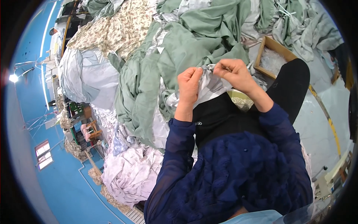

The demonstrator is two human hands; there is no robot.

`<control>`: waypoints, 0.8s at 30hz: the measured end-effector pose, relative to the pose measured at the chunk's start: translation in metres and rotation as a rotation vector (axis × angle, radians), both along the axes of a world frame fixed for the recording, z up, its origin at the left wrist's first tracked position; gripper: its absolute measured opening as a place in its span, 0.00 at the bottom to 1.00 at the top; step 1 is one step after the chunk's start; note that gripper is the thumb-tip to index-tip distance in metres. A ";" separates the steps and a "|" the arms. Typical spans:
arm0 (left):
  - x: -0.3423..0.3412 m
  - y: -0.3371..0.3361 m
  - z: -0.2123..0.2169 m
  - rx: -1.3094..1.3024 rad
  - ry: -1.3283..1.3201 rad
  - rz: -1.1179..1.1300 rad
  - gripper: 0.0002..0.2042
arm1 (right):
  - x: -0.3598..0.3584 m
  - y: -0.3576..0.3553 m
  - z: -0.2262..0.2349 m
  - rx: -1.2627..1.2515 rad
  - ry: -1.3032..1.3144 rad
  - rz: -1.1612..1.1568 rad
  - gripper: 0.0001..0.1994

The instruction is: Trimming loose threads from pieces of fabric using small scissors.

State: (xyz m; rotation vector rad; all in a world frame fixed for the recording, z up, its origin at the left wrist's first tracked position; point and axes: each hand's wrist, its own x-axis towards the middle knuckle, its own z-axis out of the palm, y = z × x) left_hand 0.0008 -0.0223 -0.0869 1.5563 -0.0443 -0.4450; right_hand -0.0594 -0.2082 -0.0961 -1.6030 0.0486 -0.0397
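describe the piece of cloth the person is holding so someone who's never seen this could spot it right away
Start at the big heap of sage-green fabric. Right in front of it, the left hand and right hand pinch a bunched pale grey-white cloth. Unlike the green and floral sheets around, it drapes onto the person's lap.

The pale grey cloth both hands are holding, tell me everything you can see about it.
The pale grey cloth is a thin, soft-looking fabric, crumpled and heavily creased. Its upper edge is bunched between the left hand and the right hand, each with a pinching grip on it. Below the hands it drapes onto the person's black-clad lap. Behind and beside it lies a heap of sage green fabric, which it seems to touch; whether the two are joined cannot be told.
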 end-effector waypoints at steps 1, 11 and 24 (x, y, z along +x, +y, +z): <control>-0.001 -0.001 0.001 0.003 0.007 0.002 0.08 | 0.002 0.001 0.001 0.074 -0.098 -0.062 0.06; 0.000 -0.004 -0.003 0.018 0.015 0.014 0.09 | -0.003 0.026 -0.005 -0.334 -0.175 -0.162 0.12; 0.001 -0.003 0.004 0.104 0.012 -0.017 0.11 | -0.007 -0.184 -0.066 -0.347 0.138 -0.443 0.10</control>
